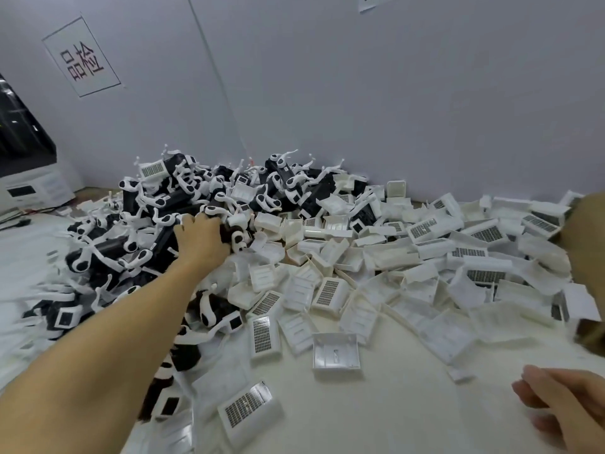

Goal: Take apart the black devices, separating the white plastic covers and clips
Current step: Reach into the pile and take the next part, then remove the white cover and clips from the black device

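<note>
A big heap of black devices with white clips fills the left and middle of the table. To its right spreads a pile of separated white plastic covers, several with grid labels. My left hand reaches far into the heap and its fingers curl around a black device at the heap's right edge. My right hand hovers low at the bottom right above the bare white table, fingers loosely curled, holding nothing.
A grey wall with a paper sign stands right behind the piles. A white machine sits at the far left. A brown cardboard box stands at the right edge. A single white cover lies apart near the front.
</note>
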Demonstrator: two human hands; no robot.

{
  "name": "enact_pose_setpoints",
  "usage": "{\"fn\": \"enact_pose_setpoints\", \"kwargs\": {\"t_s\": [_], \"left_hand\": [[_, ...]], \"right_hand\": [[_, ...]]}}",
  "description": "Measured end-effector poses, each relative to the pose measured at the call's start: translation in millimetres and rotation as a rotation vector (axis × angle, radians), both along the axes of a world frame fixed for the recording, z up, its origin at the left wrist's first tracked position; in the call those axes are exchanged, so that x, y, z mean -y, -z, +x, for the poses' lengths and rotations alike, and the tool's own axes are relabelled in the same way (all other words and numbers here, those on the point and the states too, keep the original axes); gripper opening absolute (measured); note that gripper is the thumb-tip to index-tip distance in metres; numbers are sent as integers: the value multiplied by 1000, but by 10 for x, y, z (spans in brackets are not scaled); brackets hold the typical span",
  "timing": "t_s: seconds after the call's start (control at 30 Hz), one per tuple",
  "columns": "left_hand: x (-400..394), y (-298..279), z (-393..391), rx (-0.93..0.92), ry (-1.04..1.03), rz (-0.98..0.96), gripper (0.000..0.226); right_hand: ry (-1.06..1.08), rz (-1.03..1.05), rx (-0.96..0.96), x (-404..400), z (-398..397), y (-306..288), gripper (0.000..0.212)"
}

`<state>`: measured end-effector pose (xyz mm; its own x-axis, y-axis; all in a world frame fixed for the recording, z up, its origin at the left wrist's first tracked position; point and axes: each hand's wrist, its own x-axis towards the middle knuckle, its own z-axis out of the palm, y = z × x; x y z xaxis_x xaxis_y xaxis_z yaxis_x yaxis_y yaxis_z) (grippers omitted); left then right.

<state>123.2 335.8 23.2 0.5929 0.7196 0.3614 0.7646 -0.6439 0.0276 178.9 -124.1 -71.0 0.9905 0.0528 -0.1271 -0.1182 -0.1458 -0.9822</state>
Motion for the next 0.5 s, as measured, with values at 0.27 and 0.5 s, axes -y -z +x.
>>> {"fn": "enact_pose_setpoints", "kwargs": {"t_s": [0.27,0.5], "left_hand": [[2055,-383,91,901,800,-1065,25],[3582,322,-143,1017,466,-1759,83]], "right_hand": [[107,150,209,-21,-234,-164,13],[-32,-59,785,93,-576,-248,63]]}}
